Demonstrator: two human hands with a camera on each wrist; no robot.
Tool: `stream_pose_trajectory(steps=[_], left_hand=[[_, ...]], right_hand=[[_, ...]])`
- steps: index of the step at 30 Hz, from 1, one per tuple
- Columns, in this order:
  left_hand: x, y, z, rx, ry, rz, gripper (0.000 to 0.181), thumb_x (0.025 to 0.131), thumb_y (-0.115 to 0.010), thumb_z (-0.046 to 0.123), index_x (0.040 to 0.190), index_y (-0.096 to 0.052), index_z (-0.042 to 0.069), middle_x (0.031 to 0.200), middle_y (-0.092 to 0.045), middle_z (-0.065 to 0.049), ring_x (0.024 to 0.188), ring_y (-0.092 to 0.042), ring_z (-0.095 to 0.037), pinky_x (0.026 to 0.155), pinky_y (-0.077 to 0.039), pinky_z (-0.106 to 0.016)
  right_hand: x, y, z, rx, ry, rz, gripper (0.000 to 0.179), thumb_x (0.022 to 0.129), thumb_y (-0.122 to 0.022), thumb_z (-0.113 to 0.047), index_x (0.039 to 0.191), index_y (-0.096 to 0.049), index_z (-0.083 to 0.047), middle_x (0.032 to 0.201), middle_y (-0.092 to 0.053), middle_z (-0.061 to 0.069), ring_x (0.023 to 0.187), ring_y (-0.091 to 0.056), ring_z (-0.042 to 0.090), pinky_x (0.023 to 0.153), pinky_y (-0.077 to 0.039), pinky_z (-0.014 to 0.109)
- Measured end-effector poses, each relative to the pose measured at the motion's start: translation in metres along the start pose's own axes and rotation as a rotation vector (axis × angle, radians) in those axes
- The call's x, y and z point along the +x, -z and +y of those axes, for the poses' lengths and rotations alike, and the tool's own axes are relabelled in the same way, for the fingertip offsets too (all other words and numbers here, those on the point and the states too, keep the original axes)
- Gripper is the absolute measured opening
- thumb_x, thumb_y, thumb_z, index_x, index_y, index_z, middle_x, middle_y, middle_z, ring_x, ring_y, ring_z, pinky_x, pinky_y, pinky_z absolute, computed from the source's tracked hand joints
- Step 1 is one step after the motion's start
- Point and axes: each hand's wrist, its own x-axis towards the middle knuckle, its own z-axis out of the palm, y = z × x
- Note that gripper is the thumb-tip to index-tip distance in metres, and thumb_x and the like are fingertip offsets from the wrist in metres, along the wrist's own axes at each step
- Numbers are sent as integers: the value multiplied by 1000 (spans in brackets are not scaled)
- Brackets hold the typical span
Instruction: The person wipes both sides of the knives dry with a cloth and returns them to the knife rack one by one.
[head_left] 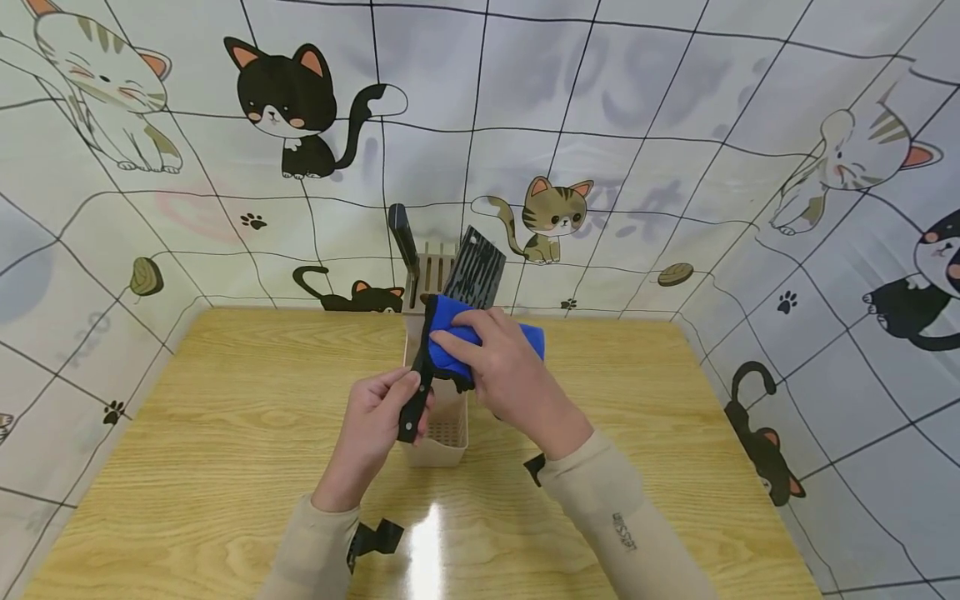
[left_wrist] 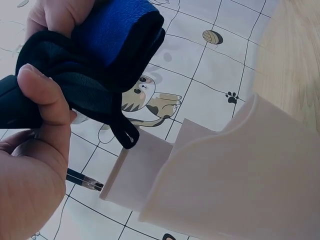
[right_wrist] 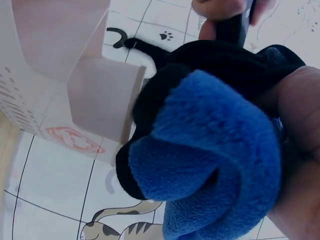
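My left hand grips the black handle of a knife, thumb laid along it. A broad dark-streaked blade with a small hole near its tip sticks up beyond a blue cloth with black edging. The folded cloth wraps over the lower part of the blade and hides it. My right hand holds this cloth bunched against the blade, fingers curled over it. In the right wrist view the fluffy blue cloth fills the middle, and the left fingers show on the handle above.
Behind and below the hands stands a beige knife holder with slots and a perforated tray. Another black-handled knife stands upright in its left slot. The wood-grain table meets a cat-print sheet at the back and sides.
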Motion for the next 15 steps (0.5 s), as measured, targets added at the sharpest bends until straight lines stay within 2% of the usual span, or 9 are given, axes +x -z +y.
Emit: stream_pose_trajectory(steps=[4,15], left_hand=[[-1,0,1,4,7,-18,39,111,-44,15,101,-60,-20,76,-62,-15,53,-57,-12,47,-50,-25],[-4,-2,2,32,-3,-38,35,110,-45,12,101,-63,-17,75,-62,-14,52,-56,-13,46,-49,-26]], right_hand=[[1,-2,7,7,-45,21,50,88,-60,18,128,-73,-9,121,-66,18,103,-61,36,94,-53,45],[2,1,23,96,-176,30,46,90,-55,15,128,-72,-4,117,-67,20,105,-61,38,91,-55,47]])
